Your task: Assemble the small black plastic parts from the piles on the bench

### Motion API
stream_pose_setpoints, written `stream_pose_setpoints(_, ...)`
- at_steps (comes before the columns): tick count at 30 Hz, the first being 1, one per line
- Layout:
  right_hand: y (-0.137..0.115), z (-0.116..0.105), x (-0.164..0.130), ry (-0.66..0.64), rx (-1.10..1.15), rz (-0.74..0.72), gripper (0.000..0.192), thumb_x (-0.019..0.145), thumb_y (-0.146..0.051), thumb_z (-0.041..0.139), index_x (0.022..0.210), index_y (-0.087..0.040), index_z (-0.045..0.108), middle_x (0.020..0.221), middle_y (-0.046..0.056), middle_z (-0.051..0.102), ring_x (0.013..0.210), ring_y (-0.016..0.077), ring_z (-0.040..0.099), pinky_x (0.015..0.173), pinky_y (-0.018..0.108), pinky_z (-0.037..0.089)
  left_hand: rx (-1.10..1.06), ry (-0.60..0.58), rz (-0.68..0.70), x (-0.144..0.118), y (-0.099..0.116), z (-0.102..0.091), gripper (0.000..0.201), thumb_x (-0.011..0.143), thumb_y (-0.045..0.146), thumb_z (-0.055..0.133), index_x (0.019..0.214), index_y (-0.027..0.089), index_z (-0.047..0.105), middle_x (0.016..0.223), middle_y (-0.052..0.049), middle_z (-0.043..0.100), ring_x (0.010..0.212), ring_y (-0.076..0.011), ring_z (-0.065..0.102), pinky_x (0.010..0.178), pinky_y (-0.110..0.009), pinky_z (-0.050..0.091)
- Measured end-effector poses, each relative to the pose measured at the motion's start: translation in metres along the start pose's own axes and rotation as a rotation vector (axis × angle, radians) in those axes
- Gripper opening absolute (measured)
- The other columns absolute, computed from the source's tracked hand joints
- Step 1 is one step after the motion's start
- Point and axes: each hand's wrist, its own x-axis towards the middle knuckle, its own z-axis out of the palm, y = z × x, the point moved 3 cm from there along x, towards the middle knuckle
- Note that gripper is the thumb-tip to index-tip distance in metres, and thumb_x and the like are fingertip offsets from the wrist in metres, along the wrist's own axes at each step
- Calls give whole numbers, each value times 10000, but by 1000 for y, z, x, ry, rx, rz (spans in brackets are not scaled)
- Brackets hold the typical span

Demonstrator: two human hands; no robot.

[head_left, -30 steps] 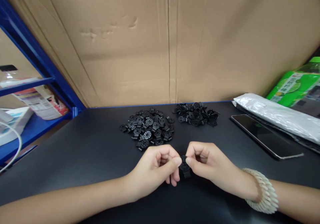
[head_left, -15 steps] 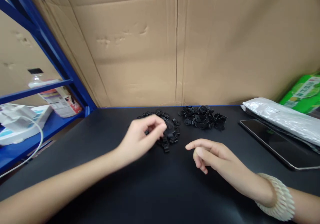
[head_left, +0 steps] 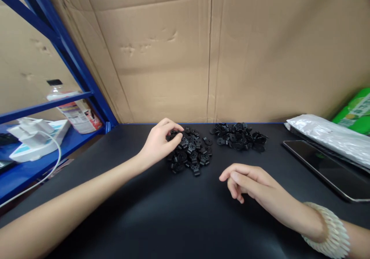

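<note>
fingers of the left hand curl into the left side of the pile of black discs near the tabletop's far edge; whether they grip one, i cannot tell. right hand rests loosely curled, empty, nearer.

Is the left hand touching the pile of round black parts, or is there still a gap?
Touching. In the head view the left hand has its fingertips on the near pile.
</note>
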Motion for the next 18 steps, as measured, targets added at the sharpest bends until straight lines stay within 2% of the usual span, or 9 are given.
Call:
stream_pose_setpoints(3,1,0,0,0,-36,-3,345,926,-463,488,915,-151,637,661,7,546,595,127,507,557,243,434,-90,-51,94,-18,32,11,151,817,168,564,926,160,669,908,-48,583,778,-161,551,696,-275,463)
stream_pose_setpoints(6,0,-5,1,11,-157,-44,294,928,-409,490,922,-158,642,652,3,554,576,120,502,537,232,416,-264,-280,203,-43,63,32,204,807,116,554,977,169,653,921,-56,603,818,-165,581,710,-260,485)
stream_pose_setpoints(8,-3,-15,3,74,-310,-112,232,915,-355,511,905,-166,646,661,1,569,573,118,503,525,226,402,-319,-411,235,-58,75,44,235,801,98,554,1008,169,640,960,-66,611,849,-168,594,752,-262,498)
stream_pose_setpoints(10,-8,-32,6,196,-517,-200,175,897,-302,525,902,-175,646,686,1,593,569,117,503,529,229,398,-315,-483,254,-68,80,51,240,802,96,555,1019,161,632,981,-75,613,866,-176,597,788,-275,500)
stream_pose_setpoints(14,-16,-72,11,457,-928,-292,127,865,-237,539,919,-178,638,685,-6,606,565,131,508,570,255,402,-296,-513,265,-72,78,53,231,820,92,538,1026,158,617,997,-77,606,896,-180,590,823,-283,492)
stream_pose_setpoints(16,-15,-84,14,487,-1069,-270,129,849,-218,555,941,-180,637,677,-12,602,577,141,524,582,261,394,-295,-513,269,-71,77,53,222,822,91,535,1018,162,614,999,-74,602,896,-177,587,821,-279,491)
stream_pose_setpoints(18,-12,-88,16,448,-1148,-236,183,837,-200,564,1007,-188,633,678,-16,599,587,148,539,582,261,381,-294,-516,277,-70,77,52,220,825,94,532,1018,164,611,1000,-72,600,894,-176,586,821,-278,491)
